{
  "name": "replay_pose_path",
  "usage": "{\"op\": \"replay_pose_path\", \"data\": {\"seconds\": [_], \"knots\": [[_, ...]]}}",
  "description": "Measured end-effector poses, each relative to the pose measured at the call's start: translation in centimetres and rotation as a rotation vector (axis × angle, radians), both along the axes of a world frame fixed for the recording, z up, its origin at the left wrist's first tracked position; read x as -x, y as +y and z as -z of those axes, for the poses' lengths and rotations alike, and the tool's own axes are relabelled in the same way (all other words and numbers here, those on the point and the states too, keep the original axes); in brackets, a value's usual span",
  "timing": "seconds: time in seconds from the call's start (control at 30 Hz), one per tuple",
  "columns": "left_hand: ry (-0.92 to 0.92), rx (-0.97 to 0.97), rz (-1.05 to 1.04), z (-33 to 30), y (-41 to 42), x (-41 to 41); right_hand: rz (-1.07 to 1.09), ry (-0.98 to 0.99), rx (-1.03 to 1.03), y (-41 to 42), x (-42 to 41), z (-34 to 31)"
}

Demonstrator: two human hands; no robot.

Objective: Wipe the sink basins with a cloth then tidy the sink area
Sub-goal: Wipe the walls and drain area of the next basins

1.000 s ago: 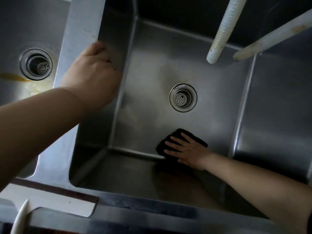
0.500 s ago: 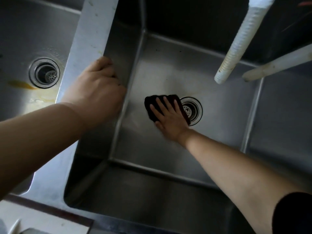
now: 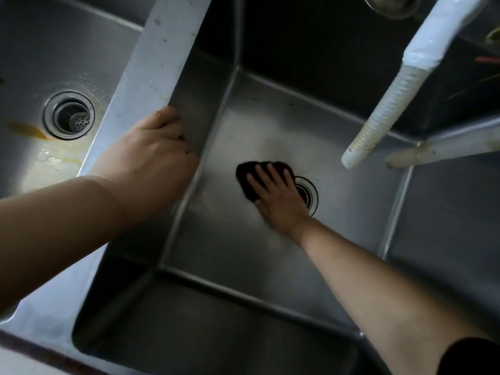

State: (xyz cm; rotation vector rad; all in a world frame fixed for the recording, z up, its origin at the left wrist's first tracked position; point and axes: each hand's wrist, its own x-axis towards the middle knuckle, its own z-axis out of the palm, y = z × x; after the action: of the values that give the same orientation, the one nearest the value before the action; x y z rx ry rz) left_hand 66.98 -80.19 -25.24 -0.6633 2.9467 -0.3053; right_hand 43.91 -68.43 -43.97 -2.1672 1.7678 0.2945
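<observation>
A deep steel sink basin (image 3: 351, 212) fills the middle of the view. On its floor lies a dark cloth (image 3: 246, 177), just left of the round drain (image 3: 308, 193). My right hand (image 3: 278, 196) presses flat on the cloth with straight, spread fingers and partly covers the drain. My left hand (image 3: 154, 155) grips the steel divider (image 3: 159, 55) between the two basins, its fingers curled over the edge onto the inner wall. The left basin (image 3: 40, 44) has its own drain (image 3: 69, 115) and a brown-yellow stain beside it.
A white ribbed hose (image 3: 384, 104) hangs over the right part of the middle basin. A second pale pipe (image 3: 438, 152) juts in from the right. A metal bowl-like thing (image 3: 389, 4) shows at the top edge. The counter's front edge runs along the bottom left.
My right hand has swept the cloth from the basin's near edge up to the drain's left side, then held near there. My left hand has stayed on the divider.
</observation>
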Motion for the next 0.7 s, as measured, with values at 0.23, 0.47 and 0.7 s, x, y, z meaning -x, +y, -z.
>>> {"op": "replay_pose_path", "data": {"seconds": [0.23,0.47,0.7], "knots": [[0.024,-0.028,-0.016,-0.2,0.2,0.1,0.338,0.039,-0.012,-1.1,7.0,0.8],[0.078,-0.094,-0.021,0.3,-0.2,-0.2,0.756,0.108,0.072,-2.4,12.8,0.5],[0.125,-0.131,-0.043,0.6,-0.6,-0.3,0.969,0.173,0.177,-9.2,9.7,1.0]]}}
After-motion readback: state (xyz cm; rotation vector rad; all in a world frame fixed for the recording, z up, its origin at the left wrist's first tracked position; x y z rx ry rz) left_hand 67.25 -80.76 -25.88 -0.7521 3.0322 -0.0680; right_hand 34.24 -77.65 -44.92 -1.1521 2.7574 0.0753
